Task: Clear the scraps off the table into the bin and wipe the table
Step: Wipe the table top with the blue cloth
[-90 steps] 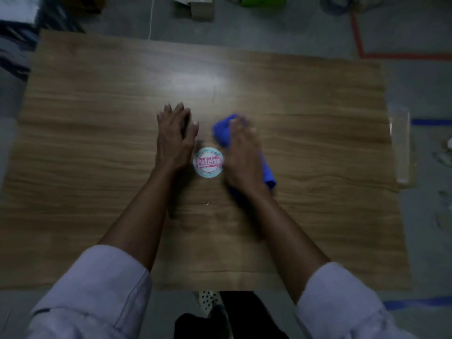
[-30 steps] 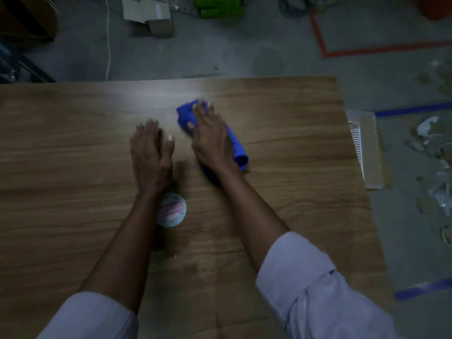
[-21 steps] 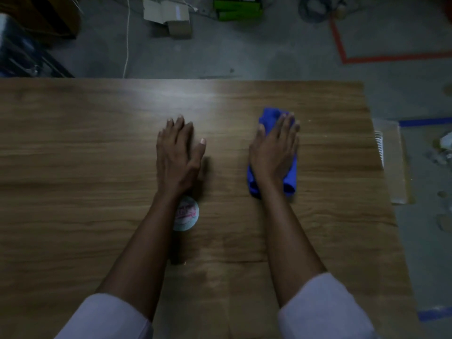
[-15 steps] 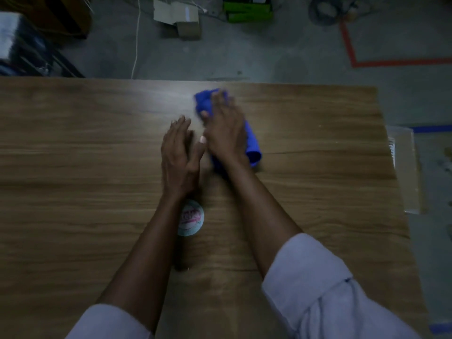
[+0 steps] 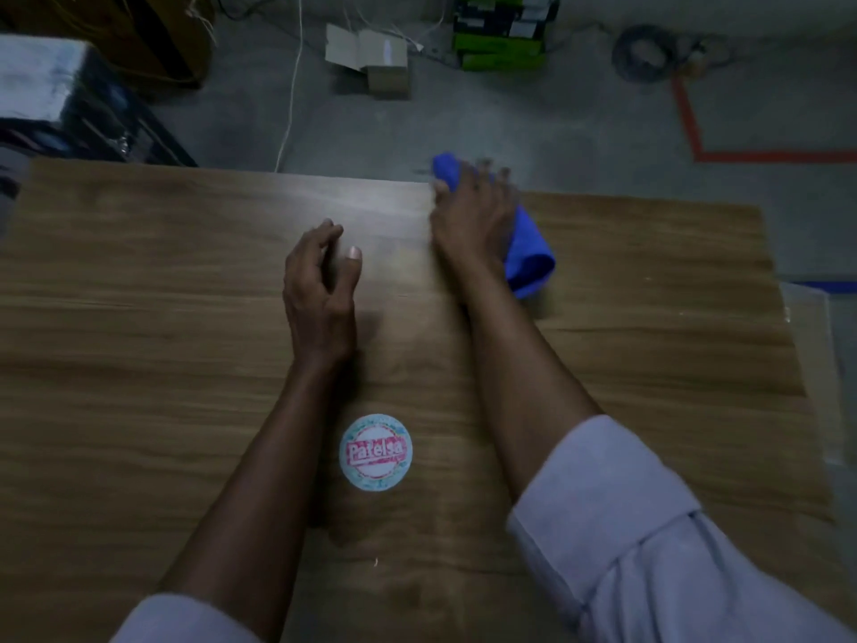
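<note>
The right hand (image 5: 468,220) pressed the cloth (image 5: 528,257) with fingers spread at the table's (image 5: 139,364) far edge, and the cloth's tip poked past that edge. One push further could have sent the cloth, or any scraps before it, onto the floor. The left hand (image 5: 320,290) rested mid-table, loosely curled and empty. A pale speck (image 5: 375,561) near the near edge and the round sticker (image 5: 375,451) beside the left forearm lay well apart from the cloth and might have been missed.
</note>
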A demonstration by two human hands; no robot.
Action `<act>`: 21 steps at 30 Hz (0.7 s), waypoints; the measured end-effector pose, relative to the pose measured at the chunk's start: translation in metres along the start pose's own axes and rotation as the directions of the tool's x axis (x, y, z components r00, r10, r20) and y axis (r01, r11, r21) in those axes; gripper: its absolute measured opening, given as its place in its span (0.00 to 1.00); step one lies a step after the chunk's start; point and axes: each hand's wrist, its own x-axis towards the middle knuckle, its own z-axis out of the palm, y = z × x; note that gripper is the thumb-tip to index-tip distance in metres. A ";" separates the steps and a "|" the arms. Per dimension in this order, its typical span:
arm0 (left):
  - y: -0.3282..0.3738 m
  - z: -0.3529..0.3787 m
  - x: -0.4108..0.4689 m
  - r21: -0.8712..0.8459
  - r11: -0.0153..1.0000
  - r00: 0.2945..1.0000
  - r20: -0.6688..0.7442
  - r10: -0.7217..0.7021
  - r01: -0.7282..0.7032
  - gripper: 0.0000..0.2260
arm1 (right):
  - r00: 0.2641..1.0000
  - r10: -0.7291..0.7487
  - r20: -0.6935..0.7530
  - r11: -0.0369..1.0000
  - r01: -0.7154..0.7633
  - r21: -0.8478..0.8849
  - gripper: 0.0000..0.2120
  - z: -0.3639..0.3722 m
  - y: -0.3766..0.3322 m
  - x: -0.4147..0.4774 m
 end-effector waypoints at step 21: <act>0.007 -0.014 -0.027 0.234 0.941 0.968 0.107 0.226 -0.246 0.25 | 0.749 -0.592 0.299 0.778 0.627 -0.031 0.27 -0.011 -0.008 -0.082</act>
